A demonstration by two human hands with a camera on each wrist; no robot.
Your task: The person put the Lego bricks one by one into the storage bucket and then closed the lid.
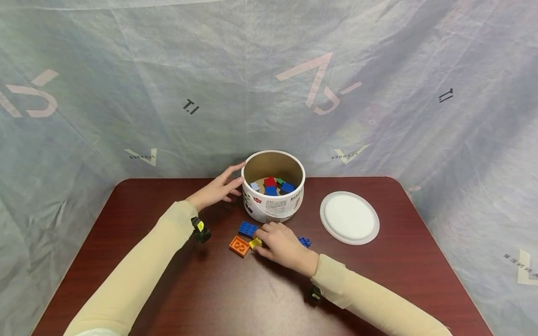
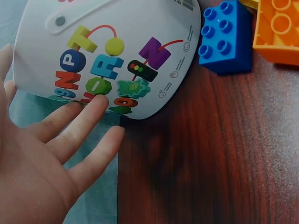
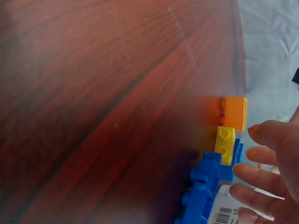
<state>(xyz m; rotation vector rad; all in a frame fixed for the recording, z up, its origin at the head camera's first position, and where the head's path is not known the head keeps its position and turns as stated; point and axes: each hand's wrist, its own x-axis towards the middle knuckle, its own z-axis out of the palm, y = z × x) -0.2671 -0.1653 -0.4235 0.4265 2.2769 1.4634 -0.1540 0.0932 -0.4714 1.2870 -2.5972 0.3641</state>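
Observation:
My left hand (image 1: 218,187) rests with spread, straight fingers against the left side of a white bucket (image 1: 273,211) printed with coloured letters. Over the table, my right hand (image 1: 282,243) hovers with loosely bent, parted fingers by a small yellow brick (image 1: 255,243). In the right wrist view the yellow brick (image 3: 225,145) stands apart from the fingertips. An orange brick (image 1: 239,246) lies studs-down to its left, and a blue brick (image 1: 248,228) sits studs-up behind it. Blue pieces (image 1: 304,242) lie to the right, partly hidden by my right hand.
Inside the bucket lie several bricks, among them a red one (image 1: 270,182) and a green one (image 1: 280,181). A round white lid (image 1: 350,217) lies flat on the brown table (image 1: 201,289) at the right. Grey cloth (image 1: 252,93) hangs behind the table.

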